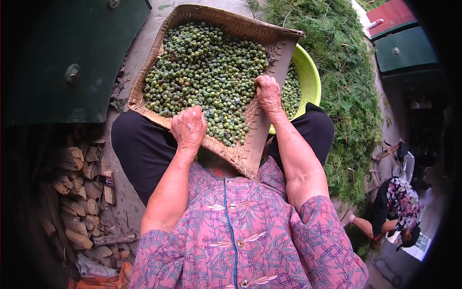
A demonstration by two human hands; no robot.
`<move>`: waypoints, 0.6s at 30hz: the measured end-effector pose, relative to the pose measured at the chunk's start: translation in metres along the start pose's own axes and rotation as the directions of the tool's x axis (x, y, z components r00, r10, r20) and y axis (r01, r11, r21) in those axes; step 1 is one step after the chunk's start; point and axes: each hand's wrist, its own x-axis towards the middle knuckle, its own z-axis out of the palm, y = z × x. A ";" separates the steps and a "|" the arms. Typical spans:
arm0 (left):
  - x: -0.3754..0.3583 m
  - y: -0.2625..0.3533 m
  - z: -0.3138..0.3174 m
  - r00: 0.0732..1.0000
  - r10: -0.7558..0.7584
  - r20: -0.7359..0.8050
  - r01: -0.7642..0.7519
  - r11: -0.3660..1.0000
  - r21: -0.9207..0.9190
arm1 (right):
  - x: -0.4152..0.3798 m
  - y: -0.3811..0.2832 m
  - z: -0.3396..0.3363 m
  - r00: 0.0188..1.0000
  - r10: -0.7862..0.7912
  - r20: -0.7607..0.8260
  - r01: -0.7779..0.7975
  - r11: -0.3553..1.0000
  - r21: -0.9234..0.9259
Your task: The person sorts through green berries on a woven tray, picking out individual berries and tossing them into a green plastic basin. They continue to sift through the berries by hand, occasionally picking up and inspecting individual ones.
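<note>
A woven winnowing basket (250, 161) with a flat wooden lip (276, 74) rests tilted over my lap. It is filled with small round green berries (207, 67), some of them brownish. My left hand (188, 126) lies across the near rim, its curled fingers reaching down to the berries. At the right edge of the heap, beside the lip, my right hand (268, 94) is closed, its fingertips low among the berries. What either hand has between its fingers is hidden. Under the lip stands a yellow-green basin (309, 72) with more green berries in it.
Cut green foliage (346, 96) covers the ground on the right. Split firewood (79, 192) is stacked at lower left, below a dark green metal panel (62, 53). Another person (397, 207) bends over at the far right. An orange bag (103, 279) lies at bottom left.
</note>
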 end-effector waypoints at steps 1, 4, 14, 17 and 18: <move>0.000 -0.001 0.003 0.997 0.031 -0.070 -0.032 0.999 -0.009 | -0.001 -0.001 0.001 1.000 0.000 0.000 0.000 1.000 0.000; 0.000 -0.001 0.003 0.988 0.061 -0.141 -0.064 0.998 -0.020 | -0.005 -0.004 0.000 0.990 0.063 -0.128 -0.049 0.992 0.116; 0.000 -0.001 0.004 0.988 0.059 -0.145 -0.063 0.998 -0.025 | -0.014 -0.015 -0.001 0.972 0.231 0.028 -0.233 0.967 0.099; -0.001 -0.001 0.004 0.987 0.056 -0.149 -0.059 0.998 -0.021 | -0.011 -0.018 -0.002 0.970 0.236 0.059 -0.239 0.970 0.037; -0.001 -0.001 0.005 0.987 0.055 -0.150 -0.059 0.998 -0.021 | -0.010 -0.018 -0.004 0.967 0.234 0.098 -0.236 0.972 0.006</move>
